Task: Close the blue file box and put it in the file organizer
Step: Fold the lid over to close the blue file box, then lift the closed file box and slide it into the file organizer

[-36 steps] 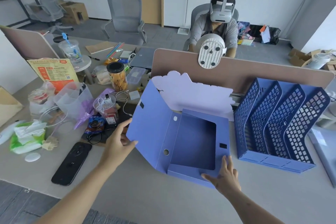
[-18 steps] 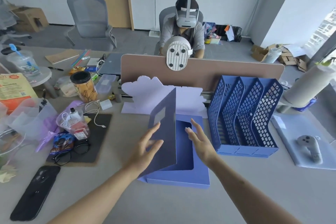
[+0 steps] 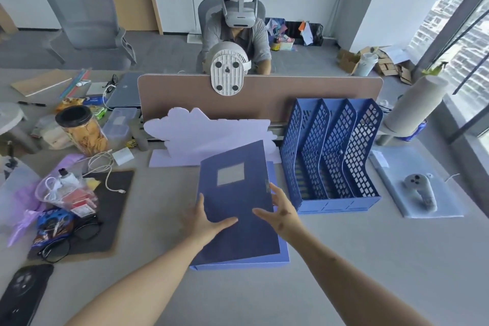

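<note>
The lid of my box stood up a moment ago; now it lies almost flat, near me on the desk. My left hand and right hand press it open-palmed, gripping nothing. Next it goes in the organizer, just right.

A dark blue file box with a grey label patch; a blue lattice-patterned file organizer.

blue file box interior hidden by lid, black phone cut off
</note>
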{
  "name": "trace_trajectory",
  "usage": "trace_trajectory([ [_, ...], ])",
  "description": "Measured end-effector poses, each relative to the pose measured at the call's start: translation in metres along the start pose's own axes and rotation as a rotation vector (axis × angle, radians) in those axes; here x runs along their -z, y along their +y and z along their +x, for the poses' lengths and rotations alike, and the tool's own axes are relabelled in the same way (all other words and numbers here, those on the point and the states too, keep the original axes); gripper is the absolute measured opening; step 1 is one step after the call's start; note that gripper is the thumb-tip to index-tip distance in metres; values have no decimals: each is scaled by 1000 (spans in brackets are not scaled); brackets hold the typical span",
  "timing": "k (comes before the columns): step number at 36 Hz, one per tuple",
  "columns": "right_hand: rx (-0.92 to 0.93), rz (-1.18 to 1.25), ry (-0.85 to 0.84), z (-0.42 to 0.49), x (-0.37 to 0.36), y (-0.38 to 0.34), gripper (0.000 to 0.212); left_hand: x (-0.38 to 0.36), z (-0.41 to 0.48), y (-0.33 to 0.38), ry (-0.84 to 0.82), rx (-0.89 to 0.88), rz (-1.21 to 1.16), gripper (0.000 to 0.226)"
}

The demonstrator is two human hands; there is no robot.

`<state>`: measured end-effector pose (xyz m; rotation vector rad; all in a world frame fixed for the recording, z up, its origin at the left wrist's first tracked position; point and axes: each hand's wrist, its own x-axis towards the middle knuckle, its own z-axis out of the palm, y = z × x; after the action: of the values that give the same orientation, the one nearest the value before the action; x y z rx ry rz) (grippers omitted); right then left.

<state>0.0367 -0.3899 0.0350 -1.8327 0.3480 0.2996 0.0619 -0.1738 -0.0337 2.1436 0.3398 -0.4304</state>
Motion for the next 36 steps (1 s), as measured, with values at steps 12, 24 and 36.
trace_trajectory([
  [12,-90,68,-17,12,15,55,92,-30,-6,10,27,7,268,139],
  [24,-154,234,-69,19,20,79,88,-46,-7,15,46,-23,481,137],
  [36,-70,-165,-96,26,18,96,90,-45,-8,19,42,-21,527,137],
])
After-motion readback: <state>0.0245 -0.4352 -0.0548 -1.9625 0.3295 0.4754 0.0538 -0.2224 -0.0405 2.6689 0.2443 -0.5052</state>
